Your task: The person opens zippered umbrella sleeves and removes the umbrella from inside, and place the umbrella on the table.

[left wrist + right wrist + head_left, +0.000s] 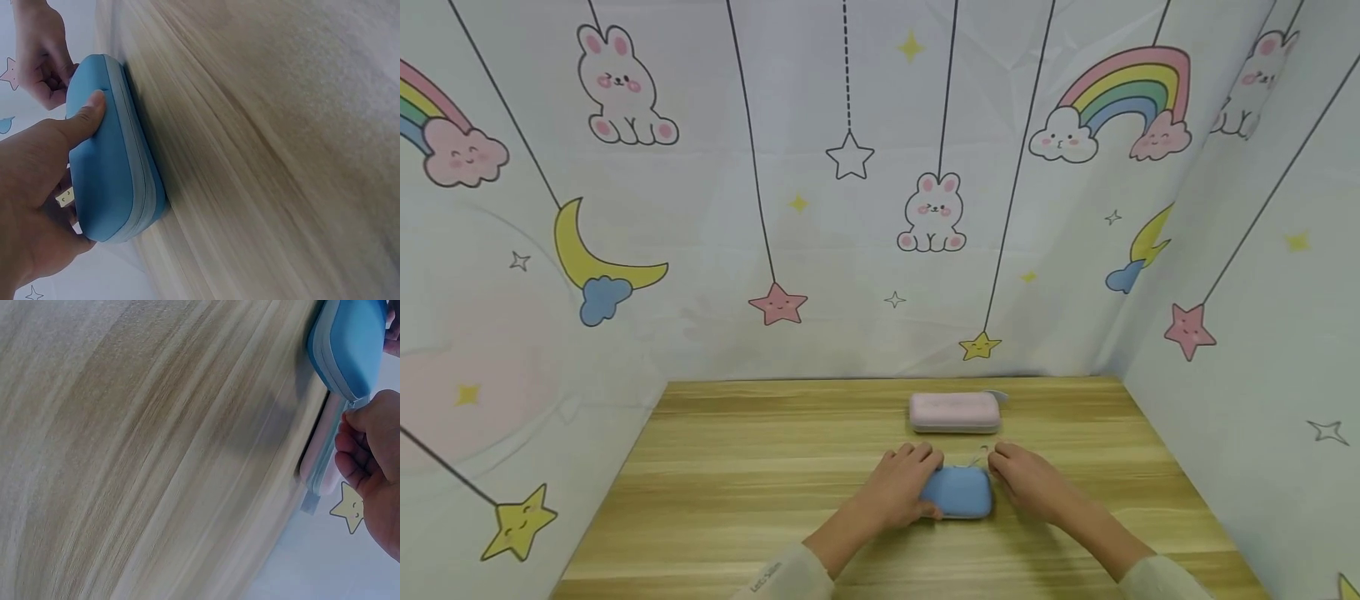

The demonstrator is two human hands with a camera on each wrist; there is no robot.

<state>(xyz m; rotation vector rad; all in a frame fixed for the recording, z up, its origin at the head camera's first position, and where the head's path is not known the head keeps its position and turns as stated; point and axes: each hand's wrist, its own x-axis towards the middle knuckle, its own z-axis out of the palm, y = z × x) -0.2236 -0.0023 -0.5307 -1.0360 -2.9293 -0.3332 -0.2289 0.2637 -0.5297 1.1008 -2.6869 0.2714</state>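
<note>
A blue zip-up case (958,492) lies on the table in front of me. My left hand (901,487) grips its left end; in the left wrist view the thumb (90,112) presses on the lid and the other fingers go round the far side, partly hidden. At the case's right end, my right hand (1026,479) pinches the zipper pull (351,406) between thumb and curled forefinger. The pull is mostly covered by the fingertips. A thin loop (982,452) shows beside those fingers in the head view. Along the near side, the case's seam looks closed.
Behind the blue case lies a pink case (955,413) with a grey tab (997,395) at its right end. Under both is a wood-grain table (760,467). White cloth walls (850,250) printed with rabbits, stars and rainbows stand behind and at both sides.
</note>
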